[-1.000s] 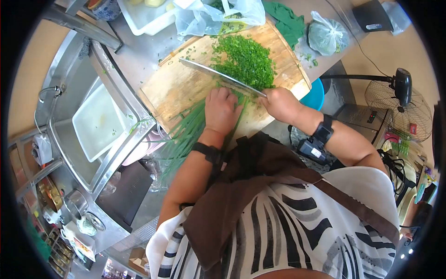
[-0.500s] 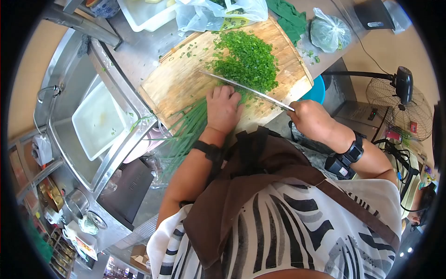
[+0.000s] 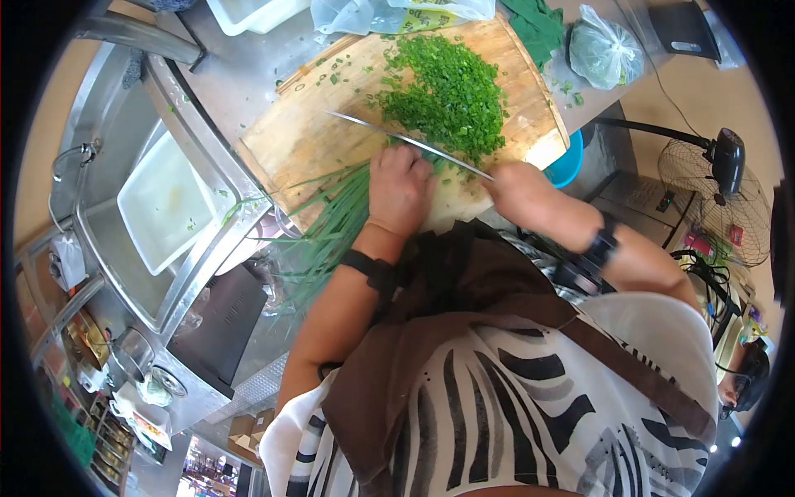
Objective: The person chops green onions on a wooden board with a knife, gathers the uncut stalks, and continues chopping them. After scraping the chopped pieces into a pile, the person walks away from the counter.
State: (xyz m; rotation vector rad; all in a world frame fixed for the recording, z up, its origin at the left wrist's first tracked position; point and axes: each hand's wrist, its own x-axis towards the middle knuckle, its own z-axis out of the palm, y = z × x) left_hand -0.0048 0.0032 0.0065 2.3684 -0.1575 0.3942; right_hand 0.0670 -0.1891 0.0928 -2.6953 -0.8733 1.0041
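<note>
My right hand (image 3: 526, 199) is closed around the handle of a kitchen knife (image 3: 397, 137), whose long blade points left across the wooden cutting board (image 3: 290, 153). My left hand (image 3: 401, 189), fingers curled, presses a bunch of green onions (image 3: 335, 203) on the board close beside the blade. Their long leaves trail left past the board's near edge. A heap of chopped green onion (image 3: 447, 95) lies beyond the blade, with loose bits scattered to its left. The knife's handle is hidden inside my right hand.
Left of the board is a metal sink (image 3: 103, 203) with a white tub (image 3: 161, 207) in it. A plastic bag (image 3: 604, 51) of greens, a green cloth (image 3: 534, 29) and another plastic bag (image 3: 356, 15) border the board. A blue bucket (image 3: 567, 161) and a fan (image 3: 720, 178) are at right.
My right hand has moved left with the knife, and the blade reaches farther left over the board. The left hand stays on the green onions. The camera view has shifted slightly.
</note>
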